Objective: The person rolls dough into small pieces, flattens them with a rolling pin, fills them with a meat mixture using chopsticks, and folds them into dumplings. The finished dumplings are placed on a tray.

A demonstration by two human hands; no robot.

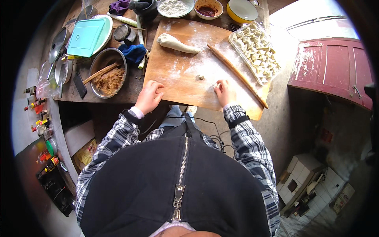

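Note:
My left hand rests at the near left edge of the floured wooden board, fingers loosely curled and nothing visible in them. Toward the board's near right, my right hand has its fingers bent together, with a whitish bit at the fingertips, perhaps dough. Between the hands and a little farther off lies a small lump of dough. A long piece of dough lies near the far left of the board. Right of it, a wooden rolling pin lies slanted, beside a clear tray full of folded dumplings.
Left of the board stand a metal bowl of filling with a wooden utensil, a phone and a blue cloth. Beyond the board are bowls of flour and red sauce, and a yellow bowl.

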